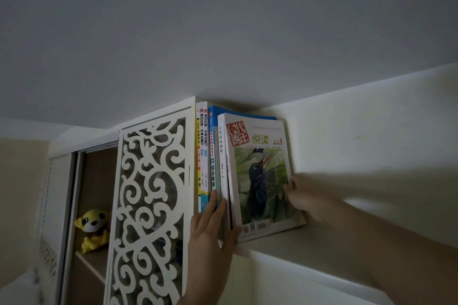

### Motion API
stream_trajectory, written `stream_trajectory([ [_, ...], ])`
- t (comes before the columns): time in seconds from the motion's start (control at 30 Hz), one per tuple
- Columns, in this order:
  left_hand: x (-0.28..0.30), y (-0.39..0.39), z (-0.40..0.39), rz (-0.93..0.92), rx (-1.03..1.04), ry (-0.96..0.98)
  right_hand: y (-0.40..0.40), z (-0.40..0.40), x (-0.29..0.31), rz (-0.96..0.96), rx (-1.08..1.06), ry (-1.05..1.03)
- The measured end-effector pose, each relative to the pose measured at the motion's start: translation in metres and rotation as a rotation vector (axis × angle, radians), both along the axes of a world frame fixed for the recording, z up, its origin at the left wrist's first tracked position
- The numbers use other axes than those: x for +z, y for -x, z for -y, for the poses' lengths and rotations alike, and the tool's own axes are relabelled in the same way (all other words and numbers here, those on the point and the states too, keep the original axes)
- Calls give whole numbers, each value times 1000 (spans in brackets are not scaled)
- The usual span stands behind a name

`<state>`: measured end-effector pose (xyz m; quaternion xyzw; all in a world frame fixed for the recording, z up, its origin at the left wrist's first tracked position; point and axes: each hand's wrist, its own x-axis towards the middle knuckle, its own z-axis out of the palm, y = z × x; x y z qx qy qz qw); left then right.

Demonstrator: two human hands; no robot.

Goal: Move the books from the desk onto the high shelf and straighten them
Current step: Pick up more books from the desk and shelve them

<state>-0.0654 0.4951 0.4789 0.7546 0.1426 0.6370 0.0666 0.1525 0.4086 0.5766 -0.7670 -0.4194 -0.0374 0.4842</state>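
Note:
Several books stand upright on the high shelf [272,242], close under the ceiling. From the left come two white and yellow spines [202,156], a blue spine [212,146], a white spine [221,156] and a magazine with a bird on its cover [262,171]. My left hand [208,233] presses flat against the lower spines of the blue and white books, with the thumb under the magazine. My right hand [307,198] lies against the magazine's cover at its far lower edge. The magazine and white book lean slightly out past the shelf's front edge.
A white carved lattice panel [148,205] of a cabinet stands directly left of the books. Behind it, a yellow plush toy [93,228] sits on a cabinet shelf. The wall runs right of the books, and the ceiling is just above their tops.

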Motion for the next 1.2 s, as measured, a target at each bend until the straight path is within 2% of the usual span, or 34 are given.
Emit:
stream_trajectory([
  [0.07,-2,3,-2,-35,-23,-9,1,-1,-2,-89,71,-28],
  [0.17,-4,9,-7,-106,-64,-51,-4,-3,-7,-321,210,1],
  [0.23,-6,12,-10,-114,-75,-76,-4,-6,-10,-357,224,6],
  [0.3,-7,12,-13,-110,-69,-84,-5,-12,-11,-281,190,32],
  [0.4,-7,14,-15,-97,-60,-106,-3,-18,-13,-3,65,173],
  [0.53,-6,13,-5,-82,-59,-72,6,-6,-5,343,-251,196],
  [0.63,-4,12,-1,-91,-4,-80,21,2,-4,431,-312,244],
  [0.73,-8,19,-3,-126,-57,-54,41,8,-4,377,-256,419],
  [0.8,-14,26,-7,-133,-51,-64,51,16,-1,328,-169,404],
  [0.9,-20,25,-6,-109,-21,-80,52,23,-2,15,136,353],
  [0.93,-20,23,-4,-95,-3,-89,49,20,-5,-11,196,364],
  [1.07,-19,19,4,-87,41,-117,44,13,-20,-12,218,373],
  [1.2,-20,27,13,-91,59,-137,62,27,-16,50,160,273],
])
